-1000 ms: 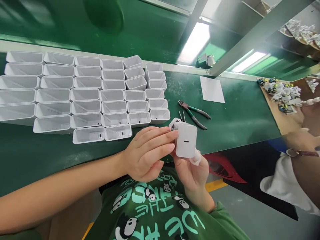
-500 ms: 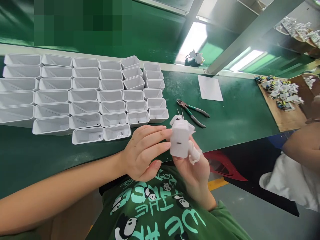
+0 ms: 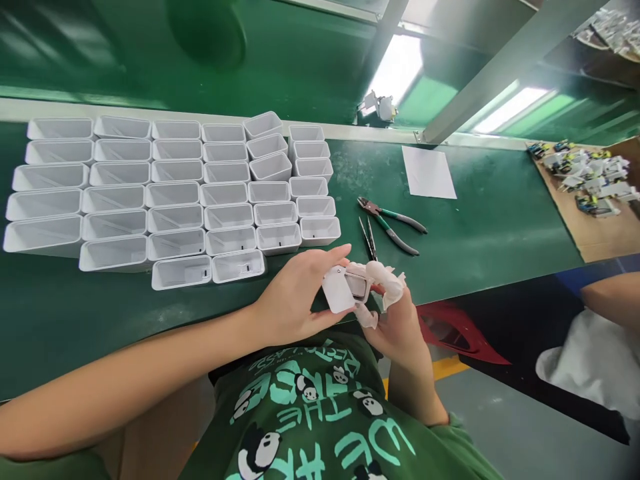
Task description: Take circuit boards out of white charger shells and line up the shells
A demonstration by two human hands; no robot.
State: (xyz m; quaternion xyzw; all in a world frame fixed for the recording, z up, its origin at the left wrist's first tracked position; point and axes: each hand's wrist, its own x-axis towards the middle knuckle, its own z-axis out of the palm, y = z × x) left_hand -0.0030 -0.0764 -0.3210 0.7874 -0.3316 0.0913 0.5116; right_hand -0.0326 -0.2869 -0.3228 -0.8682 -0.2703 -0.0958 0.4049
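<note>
Between my hands, close to the bench's near edge, is a small white plastic housing (image 3: 339,291) with a flat face and a dark-rimmed opening on its right. My left hand (image 3: 295,293) grips its left end, thumb below and fingers above. On the other side my right hand (image 3: 400,327) is closed around a crumpled white cloth (image 3: 385,279) pressed to the housing; some of its fingers are hidden. Just beyond the housing lie tweezers (image 3: 369,240), points away from me. Cutting pliers (image 3: 393,225) with green and black handles rest beside them.
Rows of open white plastic boxes (image 3: 175,220) cover the left of the green bench (image 3: 370,173). A white paper sheet (image 3: 429,172) lies toward the back. Cardboard with small assemblies (image 3: 590,175) sits at far right, near another person's arm (image 3: 613,300).
The white housing has been turned and lowered, so its opening now shows. My left hand has moved from touching it with the fingertips to gripping its left end. The view has shifted slightly.
</note>
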